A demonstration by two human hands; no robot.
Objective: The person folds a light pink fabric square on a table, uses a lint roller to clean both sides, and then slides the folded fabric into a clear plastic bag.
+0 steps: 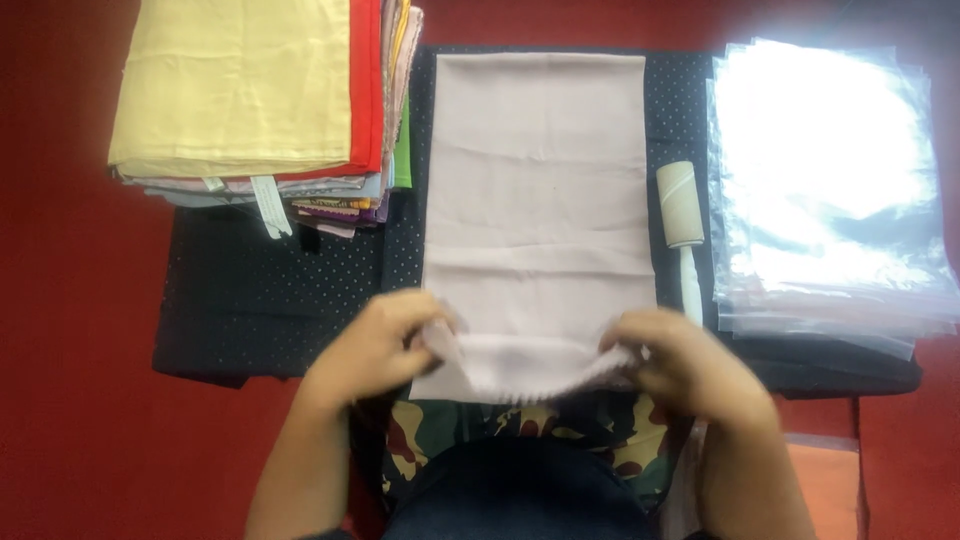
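Item 1, nearest: camouflage-print cloth [520,420] over the person's lap, partly under the near hem of the work piece.

Item 2: left hand [375,345], fingers closed, pinching the near-left corner of the pale pink-grey cloth [540,180]. Right hand [680,365], likewise closed on the near-right corner. Hem between them lifted slightly, sagging w/ small ripples.

Item 3: pale pink-grey cloth itself, folded to a long rectangle, lies flat lengthwise away from the person on a dark dotted mat [260,300]; mat sits on a red surface [60,300].

Item 4: lint roller [682,215], white handle toward the person, just beside the cloth's right edge, on the mat.

Item 5, right, mid to far: stack of clear plastic bags [830,180], glare on top. Orange item in a clear bag [825,480] near right, partly out of frame.

Item 6, far left: pile of folded fabrics [250,90], yellow on top, red under it, mixed colours below.

Risk notes (judgement): uneven pull btwn hands could skew the fold, corners not matching. Sagging middle may crease. Right edge could brush the roller and drag it.
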